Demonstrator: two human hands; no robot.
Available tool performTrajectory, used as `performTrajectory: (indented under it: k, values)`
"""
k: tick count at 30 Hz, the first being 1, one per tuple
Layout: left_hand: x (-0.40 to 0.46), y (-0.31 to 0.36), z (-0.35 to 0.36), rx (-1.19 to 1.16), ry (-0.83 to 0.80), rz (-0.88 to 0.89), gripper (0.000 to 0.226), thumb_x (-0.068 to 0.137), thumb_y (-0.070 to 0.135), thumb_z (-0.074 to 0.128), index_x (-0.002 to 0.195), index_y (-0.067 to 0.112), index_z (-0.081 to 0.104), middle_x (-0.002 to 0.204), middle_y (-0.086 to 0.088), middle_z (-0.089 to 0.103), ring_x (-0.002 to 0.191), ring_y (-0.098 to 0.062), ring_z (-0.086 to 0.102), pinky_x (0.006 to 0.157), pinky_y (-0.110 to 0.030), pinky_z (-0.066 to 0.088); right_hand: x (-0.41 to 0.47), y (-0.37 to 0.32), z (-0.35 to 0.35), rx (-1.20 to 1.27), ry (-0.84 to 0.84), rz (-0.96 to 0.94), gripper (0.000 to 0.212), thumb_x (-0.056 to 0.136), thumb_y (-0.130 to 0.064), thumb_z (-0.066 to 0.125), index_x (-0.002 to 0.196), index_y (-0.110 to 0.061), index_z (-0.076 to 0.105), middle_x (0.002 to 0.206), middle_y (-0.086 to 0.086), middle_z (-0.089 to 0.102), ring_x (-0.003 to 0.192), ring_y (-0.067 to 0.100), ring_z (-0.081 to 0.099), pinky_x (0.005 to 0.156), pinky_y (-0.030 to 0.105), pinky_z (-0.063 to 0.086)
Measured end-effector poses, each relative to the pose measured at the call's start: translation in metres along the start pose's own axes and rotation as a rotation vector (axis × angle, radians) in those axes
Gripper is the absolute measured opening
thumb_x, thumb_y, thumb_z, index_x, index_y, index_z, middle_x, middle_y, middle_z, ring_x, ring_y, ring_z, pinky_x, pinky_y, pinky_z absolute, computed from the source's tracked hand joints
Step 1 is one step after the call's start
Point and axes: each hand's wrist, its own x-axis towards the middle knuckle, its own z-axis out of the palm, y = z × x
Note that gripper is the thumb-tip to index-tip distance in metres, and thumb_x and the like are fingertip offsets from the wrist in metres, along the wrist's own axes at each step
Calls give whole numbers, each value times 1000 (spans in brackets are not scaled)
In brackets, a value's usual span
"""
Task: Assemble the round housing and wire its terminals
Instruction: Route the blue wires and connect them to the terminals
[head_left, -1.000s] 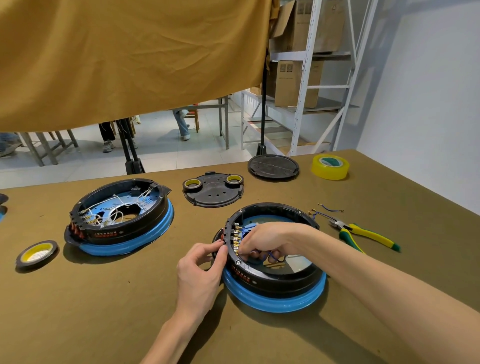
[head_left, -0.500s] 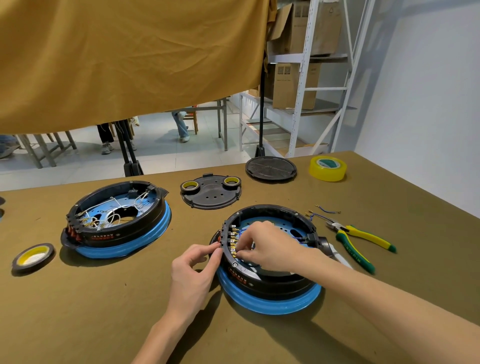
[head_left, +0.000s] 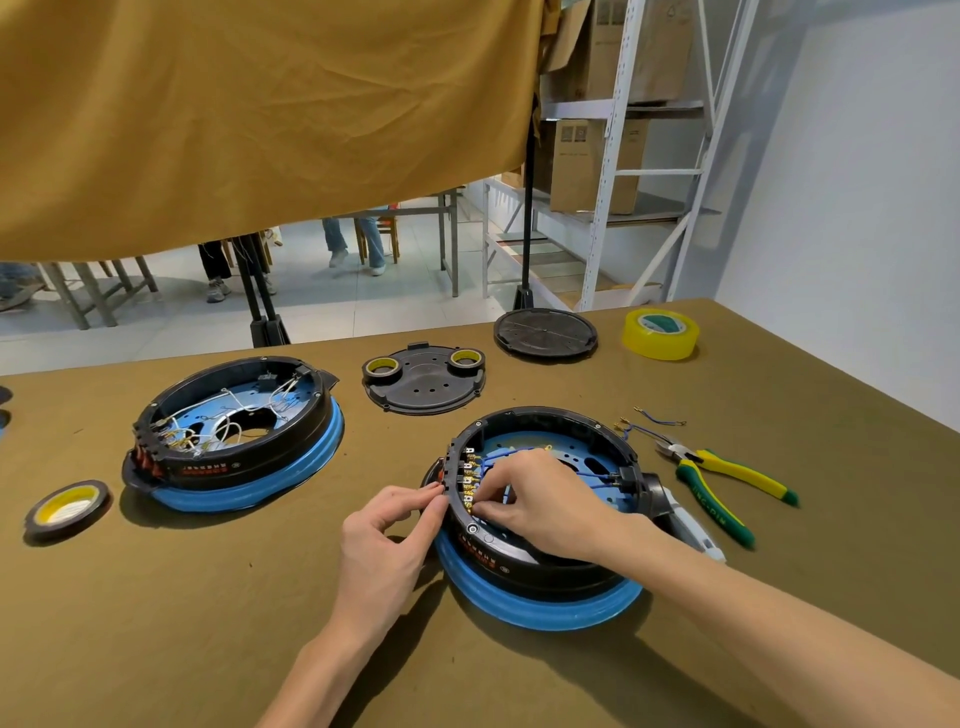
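Observation:
A round black housing (head_left: 550, 566) on a blue ring sits at the table's centre-right, with a row of brass terminals (head_left: 469, 480) on its left inner wall and blue wires (head_left: 506, 454) inside. My right hand (head_left: 545, 506) reaches into the housing, its fingertips pinching a blue wire connector at the lower terminals. My left hand (head_left: 389, 535) holds the housing's left outer wall, fingertips pressed against the rim beside the terminals.
A second housing (head_left: 234, 431) with white wires stands at the left. A black cover plate (head_left: 423, 382) carrying two tape rolls, a round black lid (head_left: 545, 332) and yellow tape (head_left: 660, 333) lie behind. Pliers (head_left: 722, 480) and loose blue wires (head_left: 644, 421) lie right; a tape roll (head_left: 65, 506) far left.
My right hand has shifted from deep inside the housing to the terminal row on its left wall. The view has drifted a little; my left hand stays on the rim.

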Motion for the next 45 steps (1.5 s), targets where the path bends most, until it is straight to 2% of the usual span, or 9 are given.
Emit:
performTrajectory:
  k: [3,9,13,19,26,29,32,40,45]
  values:
    - [0,1,-1,8,-6,2,19,89,19,72,107,20,79,99,12,76,101,-9,71,84,-22,57,-1,-1,0,36,-13,5,18,96,-30,70,104,-19,82,93,-8,78,80,3,66,76,24,56]
    - [1,2,-2,11,-21,0,23,86,30,71,107,23,78,98,14,76,101,-8,71,85,-21,56,-3,1,-1,-18,18,7,16,96,-34,70,99,-25,82,92,-13,75,82,3,61,80,27,53]
    - [0,3,0,18,3,6,19,88,22,72,105,23,79,97,15,76,100,-7,70,84,-20,56,-2,1,0,-21,31,19,15,95,-36,70,99,-27,83,92,-13,76,83,3,62,83,29,53]
    - [-1,3,0,27,2,-6,18,90,15,73,105,23,79,96,15,75,99,-6,69,84,-20,56,-1,2,0,10,32,23,15,95,-35,72,100,-26,82,93,-12,76,79,2,60,77,21,41]
    - [0,5,0,66,-24,-14,17,91,22,71,107,24,77,98,17,74,103,-6,68,91,-31,53,-3,-1,0,-6,29,7,18,95,-33,71,104,-23,81,96,-11,76,84,4,64,84,21,48]
    - [-1,8,0,71,-23,-7,18,91,21,71,108,24,76,100,16,75,104,-6,68,93,-30,52,-5,1,-4,34,27,40,16,93,-30,72,100,-20,83,90,-10,76,78,4,65,76,22,53]
    - [-2,8,0,76,-20,-14,18,91,23,71,108,25,76,101,16,75,104,-3,67,93,-27,53,-6,0,-5,35,9,23,14,94,-28,71,94,-22,83,85,-12,76,78,4,65,78,20,51]
    - [-1,9,1,71,-23,-14,16,91,19,71,106,23,77,97,15,74,102,-7,68,91,-31,53,-6,-1,-5,20,21,8,14,93,-27,71,98,-22,83,91,-10,76,84,6,65,85,33,56]
    - [-4,12,3,117,-22,-8,16,92,32,66,107,30,72,102,22,71,108,1,63,95,-25,49,-9,1,-13,-22,30,33,21,91,-43,70,99,-26,81,93,-14,75,87,5,65,87,36,56]
